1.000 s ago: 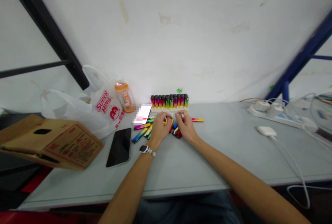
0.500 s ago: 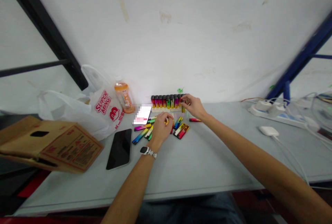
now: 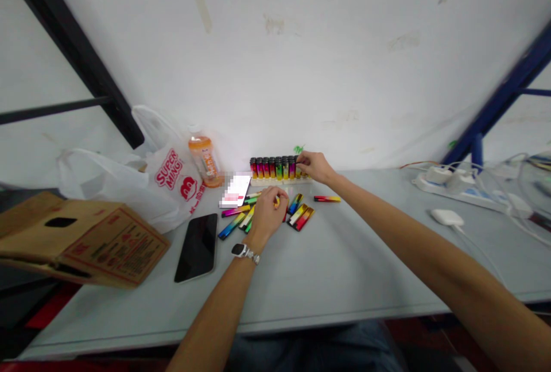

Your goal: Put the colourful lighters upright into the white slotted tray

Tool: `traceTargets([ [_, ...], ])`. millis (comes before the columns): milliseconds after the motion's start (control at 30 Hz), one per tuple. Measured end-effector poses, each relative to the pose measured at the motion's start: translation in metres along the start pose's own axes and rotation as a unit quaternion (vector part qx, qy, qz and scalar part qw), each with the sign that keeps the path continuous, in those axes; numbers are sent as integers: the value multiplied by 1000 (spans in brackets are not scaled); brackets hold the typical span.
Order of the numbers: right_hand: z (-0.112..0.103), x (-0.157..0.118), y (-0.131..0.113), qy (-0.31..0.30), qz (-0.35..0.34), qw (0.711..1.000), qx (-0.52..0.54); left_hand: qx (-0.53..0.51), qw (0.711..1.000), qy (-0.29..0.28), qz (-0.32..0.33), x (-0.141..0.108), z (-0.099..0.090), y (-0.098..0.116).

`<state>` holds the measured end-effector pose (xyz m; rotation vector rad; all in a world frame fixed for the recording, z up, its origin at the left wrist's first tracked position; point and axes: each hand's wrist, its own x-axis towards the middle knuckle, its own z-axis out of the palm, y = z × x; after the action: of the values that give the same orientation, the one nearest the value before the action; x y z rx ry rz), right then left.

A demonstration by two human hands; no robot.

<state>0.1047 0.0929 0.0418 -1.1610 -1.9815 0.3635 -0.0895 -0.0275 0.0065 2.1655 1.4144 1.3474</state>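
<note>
Upright lighters [image 3: 272, 169] with black tops and bright colour-fade bodies stand in a row in a low white holder [image 3: 258, 182] against the wall. My right hand [image 3: 316, 166] is at the row's right end, thumb and fingers pinched on the top of a lighter there, which they partly cover. Below the row, my left hand [image 3: 267, 214] is curled with a yellow lighter [image 3: 276, 203] showing between its fingers. Loose lighters [image 3: 301, 217] lie around the left hand on the grey table, and one red and yellow lighter [image 3: 327, 198] lies apart under my right wrist.
On the left are a brown cardboard box [image 3: 116, 245], a white plastic bag [image 3: 172, 182], an orange drink bottle [image 3: 204, 159] and a black phone [image 3: 197, 247]. A blurred white card-like item [image 3: 236, 191] lies near the holder. To the right are a power strip [image 3: 469, 194] and a white charger [image 3: 447, 217].
My right hand has shifted slightly left and its fingers have closed in at the row's end. More of the lighter under my right wrist shows. My left hand has stayed in place.
</note>
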Motion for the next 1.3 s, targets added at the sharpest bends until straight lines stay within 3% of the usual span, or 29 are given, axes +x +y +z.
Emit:
traceTargets([
  [500, -13, 14, 0, -64, -37, 990, -121, 8, 1000, -10, 5, 0, 1, 1],
  [700, -4, -12, -7, -19, -31, 972, -232, 11, 1000, -9, 13, -1, 2, -1],
  [867, -5, -49, -9, -16, -4, 974, -224, 6, 1000, -21, 21, -1, 3, 2],
  [1100, -24, -104, -8, -106, 103, 953, -263, 11, 999, -42, 22, -2, 8, 8],
  [1300, -17, -103, -12, -153, 99, 950, -255, 21, 999, -45, 23, -3, 10, 9],
])
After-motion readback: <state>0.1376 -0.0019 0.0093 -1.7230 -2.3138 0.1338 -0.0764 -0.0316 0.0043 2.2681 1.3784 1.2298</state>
